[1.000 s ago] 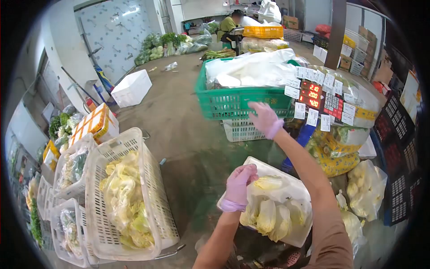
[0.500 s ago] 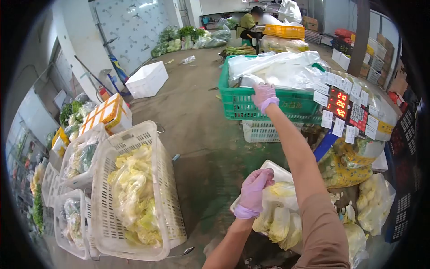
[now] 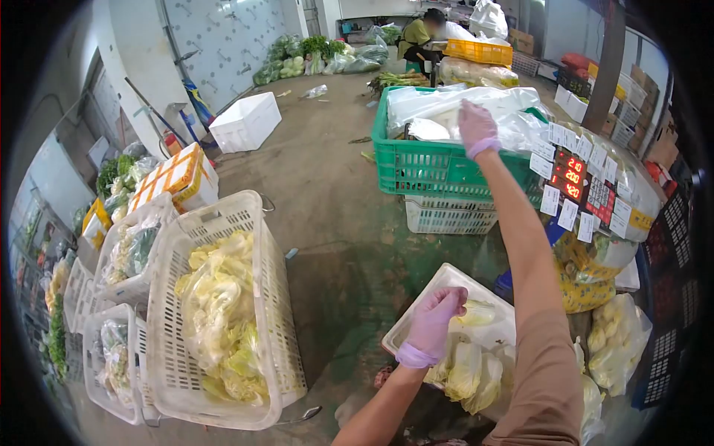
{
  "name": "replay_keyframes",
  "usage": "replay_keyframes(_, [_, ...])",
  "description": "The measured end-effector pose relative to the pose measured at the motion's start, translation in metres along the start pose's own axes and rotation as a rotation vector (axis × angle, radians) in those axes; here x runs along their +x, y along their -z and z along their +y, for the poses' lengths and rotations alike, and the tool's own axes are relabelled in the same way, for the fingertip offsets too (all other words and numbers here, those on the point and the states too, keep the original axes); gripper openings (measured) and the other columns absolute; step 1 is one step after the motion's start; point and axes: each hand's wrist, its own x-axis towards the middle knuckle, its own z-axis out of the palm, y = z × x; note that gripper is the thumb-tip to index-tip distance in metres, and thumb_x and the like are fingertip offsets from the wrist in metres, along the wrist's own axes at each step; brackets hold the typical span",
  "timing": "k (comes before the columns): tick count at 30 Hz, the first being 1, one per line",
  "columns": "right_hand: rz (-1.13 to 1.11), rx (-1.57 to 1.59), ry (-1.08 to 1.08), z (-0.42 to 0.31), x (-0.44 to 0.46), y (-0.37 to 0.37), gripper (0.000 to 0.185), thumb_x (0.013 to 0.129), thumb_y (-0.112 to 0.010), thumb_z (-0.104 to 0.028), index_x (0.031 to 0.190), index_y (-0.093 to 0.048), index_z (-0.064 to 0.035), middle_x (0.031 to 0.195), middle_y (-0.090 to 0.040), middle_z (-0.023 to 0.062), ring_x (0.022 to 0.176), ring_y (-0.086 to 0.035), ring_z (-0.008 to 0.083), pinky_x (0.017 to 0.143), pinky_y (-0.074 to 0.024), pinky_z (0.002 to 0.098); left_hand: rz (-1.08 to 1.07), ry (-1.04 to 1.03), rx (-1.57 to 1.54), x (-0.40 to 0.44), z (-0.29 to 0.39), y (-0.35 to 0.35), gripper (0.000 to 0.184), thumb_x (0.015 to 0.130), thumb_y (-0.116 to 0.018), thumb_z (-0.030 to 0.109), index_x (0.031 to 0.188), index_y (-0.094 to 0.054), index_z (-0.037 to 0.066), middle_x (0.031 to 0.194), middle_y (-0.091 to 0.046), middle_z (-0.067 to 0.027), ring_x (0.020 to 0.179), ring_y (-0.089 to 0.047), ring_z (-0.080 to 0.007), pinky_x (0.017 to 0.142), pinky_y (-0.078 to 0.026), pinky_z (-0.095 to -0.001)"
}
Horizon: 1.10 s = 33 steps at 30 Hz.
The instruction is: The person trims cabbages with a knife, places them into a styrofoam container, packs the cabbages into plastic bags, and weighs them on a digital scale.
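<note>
- Some translucent plastic bags [image 3: 424,104], heaped inside the green plastic crate [image 3: 446,165].
- Right hand [image 3: 477,128], pink-gloved: extended over the green crate, fingers bent down at the bags; cannot tell whether pinching any plastic or merely resting near it.
- Left hand [image 3: 440,316], also pink-gloved: well apart from the green crate, on its near side; fingers curled in toward the thumb, cannot tell whether grasping anything thin.
- White foam box [image 3: 446,279], below the left hand, nearer than the green crate.
- Napa cabbages [image 3: 465,368], lying in the foam box, partly hidden behind the forearms.
- White slatted crate [image 3: 281,349], near and left of the green crate, full of yellow-green cabbage leaves [image 3: 219,305].
- Scale display [image 3: 569,176] with lit red digits, just beside the green crate's right end, ringed by white labels.
- White perforated crate [image 3: 450,217], directly under the green crate.
- Beyond the green crate: an orange crate [image 3: 480,50] and a seated person [image 3: 422,37].
</note>
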Motion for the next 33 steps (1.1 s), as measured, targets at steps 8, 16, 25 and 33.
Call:
replay_keyframes(8, [-0.720, -0.113, -0.191, 0.043, -0.003, -0.015, 0.034, 0.085, -0.043, -0.023, 0.100, -0.066, -0.0039, 0.114, -0.060, 0.0156, 0.108, -0.057, 0.0305, 0.092, -0.0448, 0.0394, 0.024, 0.000, 0.000, 0.005, 0.003, -0.002, 0.017, 0.089, -0.054, 0.013, 0.097, -0.057, -0.002, 0.093, -0.062, -0.0068, 0.082, -0.057, -0.0127, 0.077, -0.048, -0.0262])
replay_keyframes(16, [-0.460, 0.108, -0.306, 0.034, -0.002, -0.009, 0.038, 0.080, -0.048, -0.031, 0.104, -0.064, -0.0068, 0.110, -0.060, 0.0195, 0.107, -0.056, 0.0325, 0.093, -0.0425, 0.0403, -0.025, -0.025, 0.036, 0.004, -0.003, -0.002, 0.022, 0.092, -0.052, 0.017, 0.099, -0.058, -0.002, 0.090, -0.060, -0.0038, 0.079, -0.055, -0.0100, 0.074, -0.045, -0.0241])
replay_keyframes(25, [-0.392, 0.029, -0.395, 0.031, -0.012, -0.038, 0.026, 0.080, -0.051, -0.025, 0.087, -0.069, -0.0081, 0.094, -0.067, 0.0124, 0.094, -0.062, 0.0290, 0.084, -0.0474, 0.0375, -0.010, -0.007, 0.003, 0.009, 0.001, 0.010, 0.018, 0.089, -0.054, 0.012, 0.098, -0.057, -0.002, 0.095, -0.061, -0.0064, 0.085, -0.057, -0.0118, 0.077, -0.047, -0.0242])
replay_keyframes(33, [-0.001, 0.531, -0.528, 0.028, -0.038, -0.020, 0.022, 0.077, -0.057, -0.029, 0.080, -0.068, -0.0108, 0.087, -0.066, 0.0133, 0.084, -0.062, 0.0301, 0.076, -0.0473, 0.0377, 0.036, -0.017, -0.009, 0.008, 0.011, 0.012, 0.017, 0.089, -0.055, 0.013, 0.096, -0.059, -0.002, 0.092, -0.062, -0.0070, 0.079, -0.058, -0.0124, 0.074, -0.048, -0.0242])
